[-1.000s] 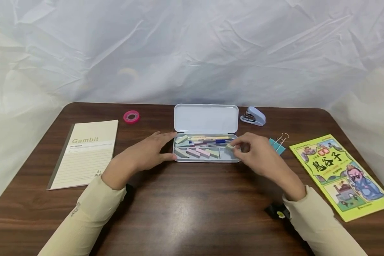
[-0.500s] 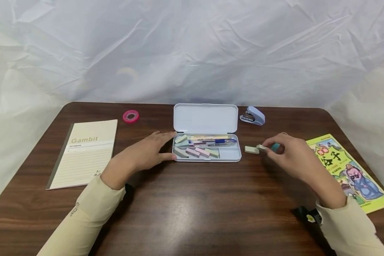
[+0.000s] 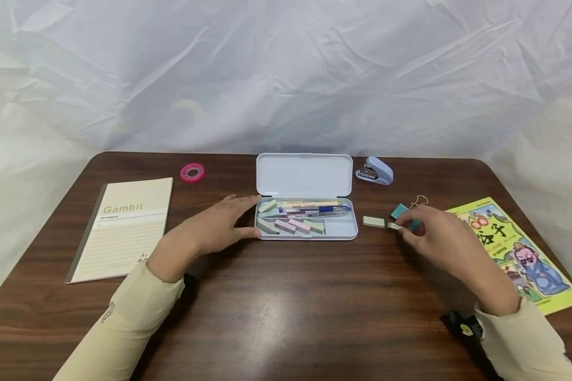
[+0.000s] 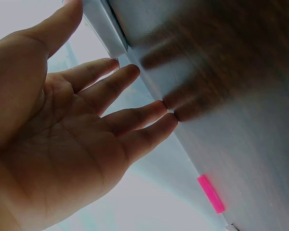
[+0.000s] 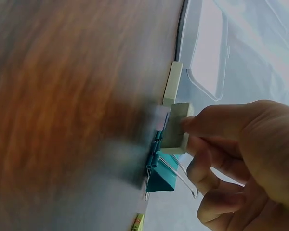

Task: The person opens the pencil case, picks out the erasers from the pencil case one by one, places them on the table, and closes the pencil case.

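Note:
An open pale-blue pencil case (image 3: 340, 228) lies mid-table with pens and several pastel erasers inside. My left hand (image 3: 229, 214) rests flat on the table, fingers straight against the case's left edge (image 4: 111, 36). To the right of the case my right hand (image 3: 400, 226) pinches a small pale eraser (image 3: 393, 226) between thumb and fingers (image 5: 202, 126), low over the table. A second pale eraser (image 3: 374, 221) lies on the table between that one and the case; it also shows in the right wrist view (image 5: 172, 83). A teal binder clip (image 3: 399, 210) sits right behind the held eraser (image 5: 176, 129).
A blue stapler (image 3: 374, 170) stands behind the case on the right, a pink tape roll (image 3: 193, 172) on the left. A "Gambit" notebook (image 3: 124, 227) lies at the far left, a yellow-green comic book (image 3: 524, 254) at the far right. Bare dark wood spans the front.
My right hand left the case's right compartment and moved right. One pale eraser now lies on the table; the hand holds another lower, beside it. The left hand stayed put.

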